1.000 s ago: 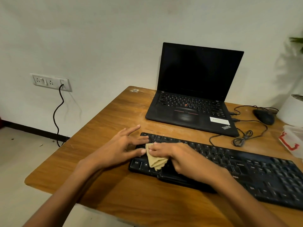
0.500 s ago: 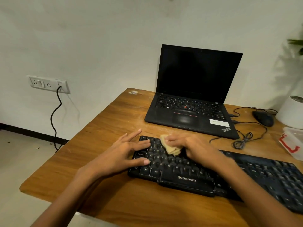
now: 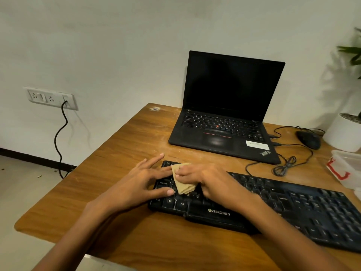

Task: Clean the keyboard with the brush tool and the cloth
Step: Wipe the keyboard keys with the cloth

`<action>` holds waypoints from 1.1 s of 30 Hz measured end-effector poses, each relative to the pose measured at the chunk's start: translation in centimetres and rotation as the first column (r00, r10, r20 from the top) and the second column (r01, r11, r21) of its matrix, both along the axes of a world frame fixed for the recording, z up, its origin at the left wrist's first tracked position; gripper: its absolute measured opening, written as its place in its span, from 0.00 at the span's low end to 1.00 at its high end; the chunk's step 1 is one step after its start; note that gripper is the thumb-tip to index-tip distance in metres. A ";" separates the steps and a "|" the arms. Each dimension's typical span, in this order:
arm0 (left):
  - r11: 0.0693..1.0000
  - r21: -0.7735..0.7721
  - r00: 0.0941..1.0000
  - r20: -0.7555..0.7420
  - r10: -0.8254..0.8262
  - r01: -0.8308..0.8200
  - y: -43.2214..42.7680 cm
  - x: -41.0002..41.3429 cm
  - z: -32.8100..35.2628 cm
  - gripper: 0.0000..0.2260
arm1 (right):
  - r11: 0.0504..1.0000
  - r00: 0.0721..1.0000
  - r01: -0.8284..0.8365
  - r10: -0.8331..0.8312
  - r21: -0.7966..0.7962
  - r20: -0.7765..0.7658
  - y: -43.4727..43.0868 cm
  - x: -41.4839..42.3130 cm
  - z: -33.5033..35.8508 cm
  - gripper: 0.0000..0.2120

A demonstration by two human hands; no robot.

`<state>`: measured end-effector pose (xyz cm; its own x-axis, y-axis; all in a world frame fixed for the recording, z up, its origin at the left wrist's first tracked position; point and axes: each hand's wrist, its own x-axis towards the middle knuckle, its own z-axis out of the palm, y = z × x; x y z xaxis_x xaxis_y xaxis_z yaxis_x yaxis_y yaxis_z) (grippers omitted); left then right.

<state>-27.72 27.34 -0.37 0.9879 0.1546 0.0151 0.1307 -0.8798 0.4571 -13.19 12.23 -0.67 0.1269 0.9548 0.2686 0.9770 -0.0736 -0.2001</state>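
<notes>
A black Zebronics keyboard [image 3: 293,208] lies across the front of the wooden desk [image 3: 121,165]. My right hand [image 3: 203,178] grips a folded beige cloth [image 3: 182,182] and presses it onto the keys near the keyboard's left end. My left hand [image 3: 140,182] rests with spread, straight fingers on the keyboard's left edge, touching the keys beside the cloth. No brush tool is in view.
An open black laptop [image 3: 224,122] stands behind the keyboard. To the right are a black mouse [image 3: 308,138] with coiled cable, a white plant pot [image 3: 345,132] and a clear plastic container [image 3: 345,169]. A wall socket with a black cord is at left.
My right hand swept the cloth from the keyboard's front left corner up to the top rows, then back toward the left end. My left hand stayed on the left edge.
</notes>
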 end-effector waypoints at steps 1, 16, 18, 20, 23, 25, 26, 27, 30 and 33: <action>1.000 0.000 1.000 -0.002 0.000 0.000 0.0 0.0 0.0 0.29 | 1.000 0.999 0.024 -0.024 -0.001 -0.028 -0.6 0.2 0.0 0.20; 0.999 0.019 0.998 -0.054 0.031 -0.030 1.7 2.2 -1.3 0.34 | 0.979 0.982 0.189 -0.190 -0.082 -0.016 -1.6 2.2 0.7 0.24; 1.000 0.015 0.999 -0.030 0.018 -0.018 1.6 2.2 -1.3 0.33 | 0.949 0.957 0.286 -0.289 -0.135 0.002 -3.1 3.4 1.6 0.22; 1.000 0.013 1.000 -0.015 -0.001 0.001 1.3 2.1 -1.0 0.32 | 0.936 0.944 0.328 -0.321 -0.127 0.068 -2.5 3.4 2.4 0.21; 0.999 0.031 1.000 -0.010 0.005 -0.005 1.3 2.1 -1.1 0.32 | 0.978 0.980 0.196 -0.192 -0.073 0.049 0.0 1.1 2.1 0.19; 0.999 0.039 1.000 -0.019 0.001 -0.001 1.2 2.0 -1.0 0.32 | 0.989 0.992 0.128 -0.127 -0.071 0.027 0.0 0.2 1.3 0.20; 0.999 0.033 1.000 -0.021 -0.001 0.002 1.3 2.0 -0.9 0.32 | 0.984 0.987 0.160 -0.159 -0.074 0.018 -0.8 0.5 1.3 0.20; 1.000 0.024 1.000 -0.020 -0.007 0.008 1.3 2.1 -0.9 0.31 | 0.973 0.976 0.216 -0.216 -0.078 0.004 -1.9 1.2 1.5 0.20; 0.998 0.050 0.999 -0.012 -0.035 0.035 1.3 2.2 -0.8 0.31 | 0.921 0.931 0.362 -0.365 -0.145 0.007 -4.8 3.2 2.7 0.22; 0.997 0.079 0.999 -0.027 -0.025 0.027 1.5 2.3 -1.1 0.34 | 0.930 0.932 0.363 -0.360 -0.063 0.053 -3.9 2.5 3.4 0.22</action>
